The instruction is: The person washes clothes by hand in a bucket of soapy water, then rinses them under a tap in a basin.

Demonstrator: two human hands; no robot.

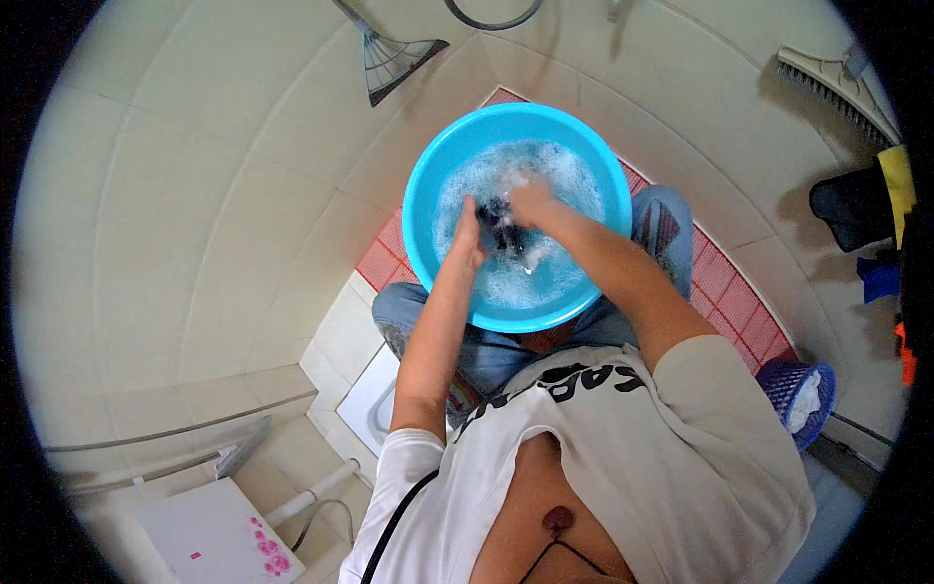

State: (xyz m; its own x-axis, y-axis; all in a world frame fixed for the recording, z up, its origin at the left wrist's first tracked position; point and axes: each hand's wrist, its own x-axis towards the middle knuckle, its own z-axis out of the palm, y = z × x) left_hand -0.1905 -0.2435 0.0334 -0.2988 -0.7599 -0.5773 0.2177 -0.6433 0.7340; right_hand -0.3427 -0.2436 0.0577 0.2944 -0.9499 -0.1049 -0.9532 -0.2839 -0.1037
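A round blue plastic basin (430, 270) of foamy water (576, 175) stands before me, between my bent knees. Inside it, a dark wet item (503, 223), perhaps cloth, lies partly under the suds between my hands. My left hand (469, 230) is held on edge at the item's left side, its fingers extended; whether it grips anything is unclear. On the item's right side is my right hand (530, 201), its fingers curled and blurred among the foam, so its hold cannot be made out. A small whitish patch (536, 257) shows in the water below the item.
Red floor tiles (730, 292) surround the basin, with tiled walls close behind. A squat toilet (368, 398) lies at lower left, near a white cistern (219, 533). A purple basket (784, 387) with white contents stands at right. A broom (394, 62) and a brush (835, 91) hang above.
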